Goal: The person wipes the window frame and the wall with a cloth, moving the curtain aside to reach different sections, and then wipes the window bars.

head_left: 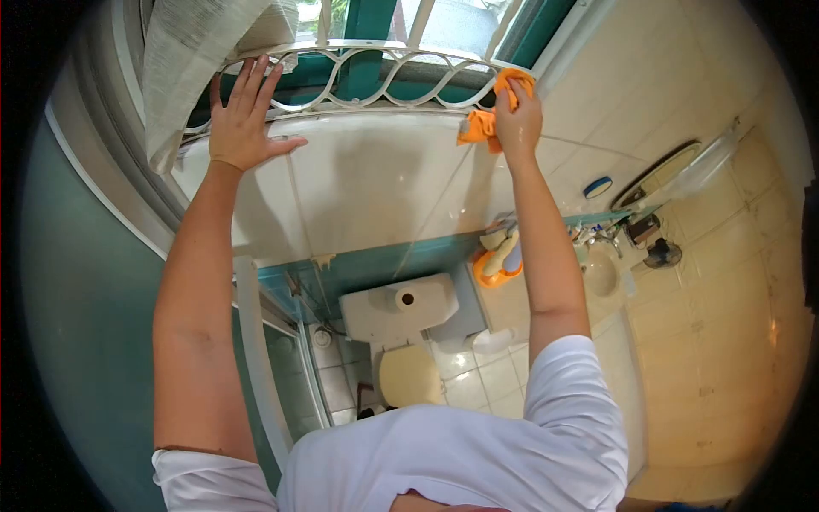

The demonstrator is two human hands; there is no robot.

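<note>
A white metal window grille (358,102) with curved bars runs across the top of the view. My right hand (519,119) grips an orange cloth (478,128) at the grille's right end, part of the cloth hanging below the fingers. At the left end, my left hand (243,128) lies with its fingers spread and tips at the grille's lower bars, holding nothing. A pale curtain (192,77) hangs beside it. White wall tiles (367,171) lie just beneath both hands.
Far below stand a toilet with a cream lid (409,375) and a paper roll (406,297) on its tank. An orange basket (495,271) and a washbasin (600,273) are to the right, near an oval mirror (653,175). A white-framed glass panel (256,341) rises at left.
</note>
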